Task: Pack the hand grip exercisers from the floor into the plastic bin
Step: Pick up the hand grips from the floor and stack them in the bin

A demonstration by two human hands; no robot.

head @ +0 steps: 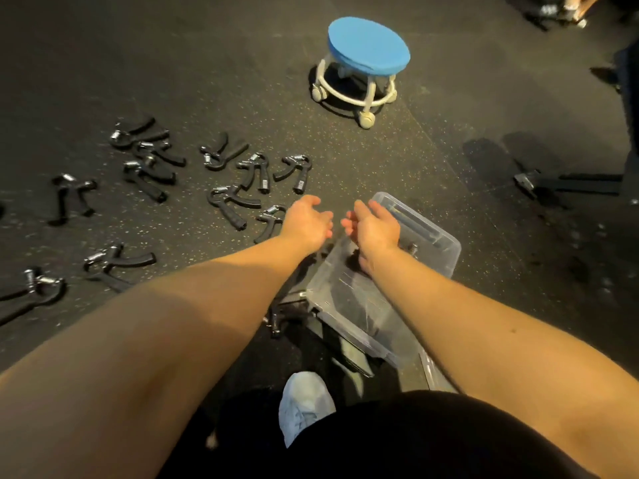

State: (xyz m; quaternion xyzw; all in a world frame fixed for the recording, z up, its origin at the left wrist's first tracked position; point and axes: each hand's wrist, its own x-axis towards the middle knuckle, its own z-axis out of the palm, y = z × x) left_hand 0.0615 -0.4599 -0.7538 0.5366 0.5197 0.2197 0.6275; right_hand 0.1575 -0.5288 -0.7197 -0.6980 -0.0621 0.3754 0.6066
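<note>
Several black hand grip exercisers (224,157) with metal springs lie scattered on the dark floor, left of centre. A clear plastic bin (446,250) sits on the floor in front of me, with dark items inside at its far end. My left hand (306,221) hovers just left of the bin, fingers relaxed and holding nothing, right beside one exerciser (269,223). My right hand (371,226) hangs over the bin's left part, fingers loosely spread and empty. Another exerciser (276,318) lies under my left forearm, beside the bin's near corner.
A low blue-topped rolling stool (366,60) stands farther back. A black strap with a clip (560,184) lies at the right. My light shoe (304,402) is at the bottom centre. Another person's feet (567,8) show at the top right.
</note>
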